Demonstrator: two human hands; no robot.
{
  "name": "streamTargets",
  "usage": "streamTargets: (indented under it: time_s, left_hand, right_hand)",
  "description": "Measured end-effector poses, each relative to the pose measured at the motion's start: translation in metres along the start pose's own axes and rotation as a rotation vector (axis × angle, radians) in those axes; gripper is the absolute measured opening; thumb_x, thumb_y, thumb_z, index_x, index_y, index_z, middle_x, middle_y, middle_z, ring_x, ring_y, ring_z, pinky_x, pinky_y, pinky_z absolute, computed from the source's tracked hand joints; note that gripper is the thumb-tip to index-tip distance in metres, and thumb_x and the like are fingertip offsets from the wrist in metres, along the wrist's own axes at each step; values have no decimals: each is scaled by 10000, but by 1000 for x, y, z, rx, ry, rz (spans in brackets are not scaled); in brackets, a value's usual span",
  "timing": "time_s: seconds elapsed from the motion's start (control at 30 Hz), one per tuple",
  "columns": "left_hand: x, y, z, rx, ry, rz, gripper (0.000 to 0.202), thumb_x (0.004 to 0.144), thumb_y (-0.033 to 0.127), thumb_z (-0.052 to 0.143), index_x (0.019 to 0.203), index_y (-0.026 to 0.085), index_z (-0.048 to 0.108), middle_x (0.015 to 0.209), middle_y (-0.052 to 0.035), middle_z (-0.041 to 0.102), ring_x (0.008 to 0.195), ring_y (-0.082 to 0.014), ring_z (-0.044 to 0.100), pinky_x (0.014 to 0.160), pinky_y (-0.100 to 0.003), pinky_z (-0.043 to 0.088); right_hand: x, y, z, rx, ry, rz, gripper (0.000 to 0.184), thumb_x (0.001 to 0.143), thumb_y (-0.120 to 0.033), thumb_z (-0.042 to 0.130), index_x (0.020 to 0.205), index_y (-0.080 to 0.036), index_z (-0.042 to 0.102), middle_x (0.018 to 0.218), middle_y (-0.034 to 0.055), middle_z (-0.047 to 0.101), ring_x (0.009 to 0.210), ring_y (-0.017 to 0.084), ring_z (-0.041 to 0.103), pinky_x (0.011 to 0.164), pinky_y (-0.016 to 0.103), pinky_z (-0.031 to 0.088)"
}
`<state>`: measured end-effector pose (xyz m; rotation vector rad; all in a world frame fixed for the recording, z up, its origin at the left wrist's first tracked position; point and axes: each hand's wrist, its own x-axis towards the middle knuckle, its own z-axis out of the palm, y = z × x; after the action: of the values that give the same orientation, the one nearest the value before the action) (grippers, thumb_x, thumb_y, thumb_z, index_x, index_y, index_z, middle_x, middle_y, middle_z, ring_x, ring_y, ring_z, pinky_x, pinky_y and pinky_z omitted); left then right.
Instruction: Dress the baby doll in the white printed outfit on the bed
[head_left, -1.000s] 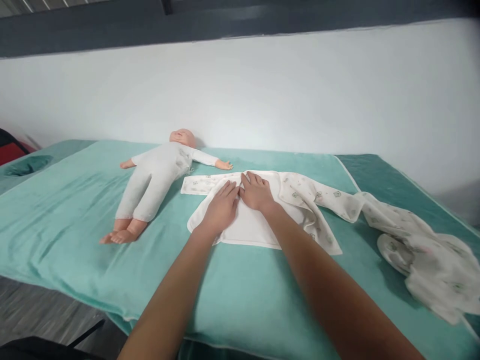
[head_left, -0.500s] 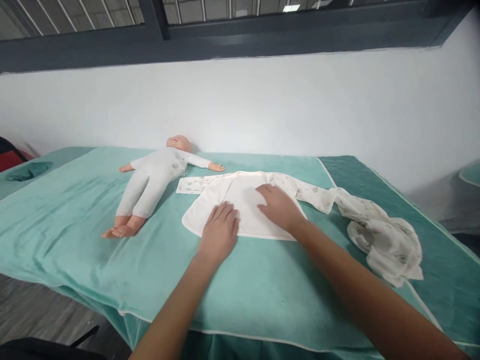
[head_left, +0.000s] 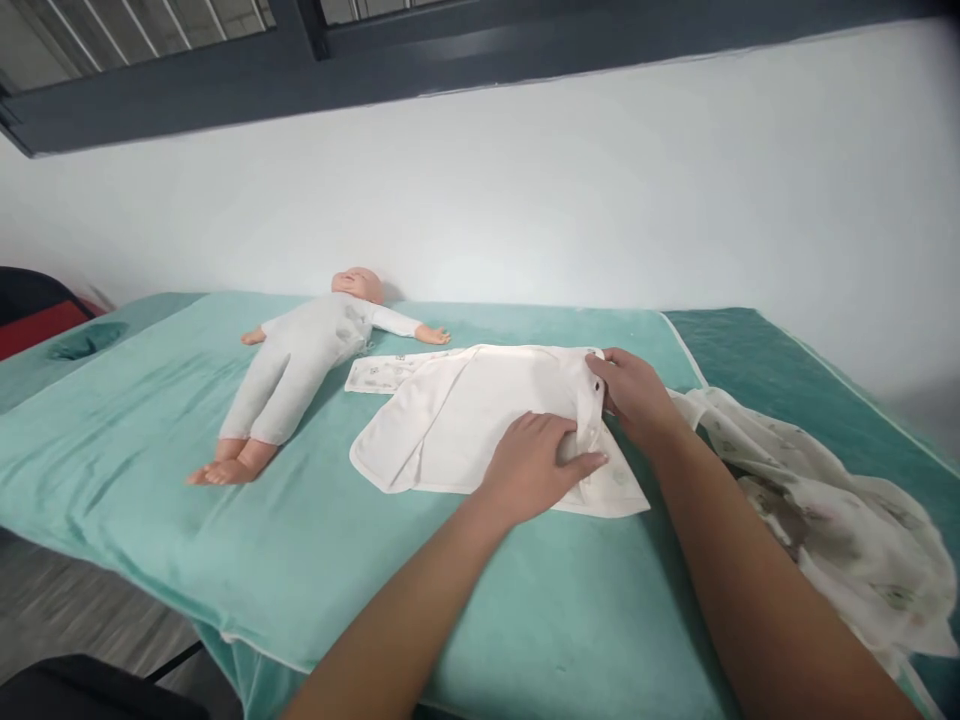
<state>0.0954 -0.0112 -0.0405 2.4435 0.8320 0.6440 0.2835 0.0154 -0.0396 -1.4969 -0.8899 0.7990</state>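
Observation:
A white baby shirt lies spread on the green bed cover, its inner side up and the left sleeve stretched toward the doll. My right hand is closed on the shirt's upper right part, where the sleeve is folded in across the body. Resting on the shirt's right half is my left hand, its fingers flat and its thumb spread apart beside the folded sleeve. To the left, a baby doll in a white suit lies on its back, apart from both hands.
A crumpled patterned white cloth lies at the right, partly behind my right forearm. The green cover spreads over the bed, with a face hole at far left. A white wall stands behind. A black chair part is at lower left.
My right hand has taken hold of the shirt's right sleeve side and folded it inward. My left hand has moved right across the shirt. The view has shifted, and the crumpled cloth appears nearer.

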Motion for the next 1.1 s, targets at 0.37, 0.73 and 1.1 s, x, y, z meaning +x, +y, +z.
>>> streamTargets:
  time_s: [0.37, 0.73, 1.1]
  left_hand:
    - [-11, 43, 40, 117, 286, 118, 96, 879, 189, 485, 960, 191, 536, 852, -45, 630, 783, -200, 572, 719, -366, 435]
    - [-13, 48, 33, 328, 115, 453, 213, 971, 269, 408, 1006, 178, 598, 865, -50, 594, 818, -184, 548, 684, -354, 385]
    - [-12, 45, 35, 292, 134, 447, 211, 950, 243, 430, 1052, 201, 610, 1145, -72, 600, 977, -196, 552, 781, -346, 433]
  right_hand:
    - [4, 2, -6, 222, -40, 66, 274, 746, -469, 627, 798, -231, 500, 636, -25, 523, 595, 153, 506, 552, 276, 439]
    - [6, 5, -9, 178, -86, 101, 266, 784, -492, 540, 763, -228, 513, 699, 23, 578, 735, 205, 578, 654, 318, 511]
    - [16, 5, -23, -122, 125, -71, 245, 764, -440, 593, 787, -197, 619, 769, -9, 595, 716, 143, 499, 633, 240, 398]
